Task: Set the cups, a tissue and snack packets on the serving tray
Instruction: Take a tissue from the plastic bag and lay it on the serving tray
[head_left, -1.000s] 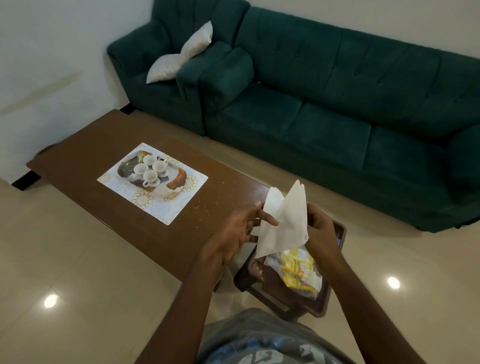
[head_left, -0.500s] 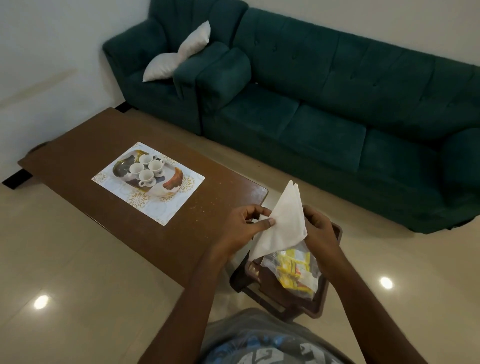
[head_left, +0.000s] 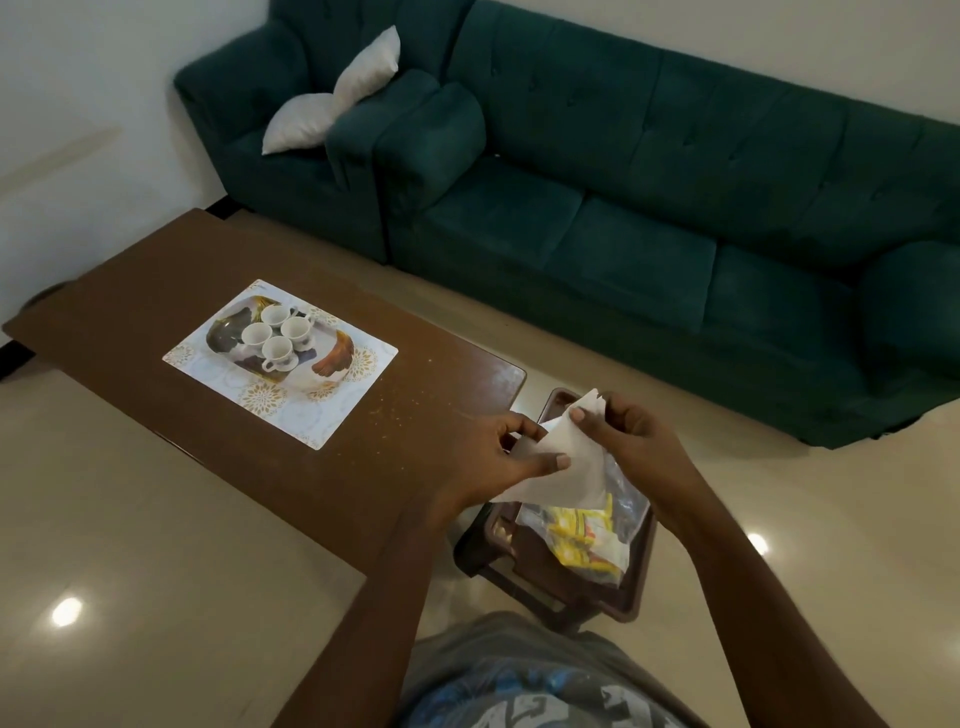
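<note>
Far left on the table (head_left: 156, 291), four cups (head_left: 278, 335) sit close together on the tray (head_left: 332, 364), which is on a mat (head_left: 358, 384). Near you, your left hand (head_left: 498, 457) pinches the tissue (head_left: 566, 473), and your right hand (head_left: 623, 436) pinches its top. Under it, snack packets (head_left: 582, 535) lie on a stool (head_left: 636, 577).

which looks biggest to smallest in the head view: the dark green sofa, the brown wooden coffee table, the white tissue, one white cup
1. Dark green sofa
2. Brown wooden coffee table
3. White tissue, though it is nearest the camera
4. One white cup
</note>
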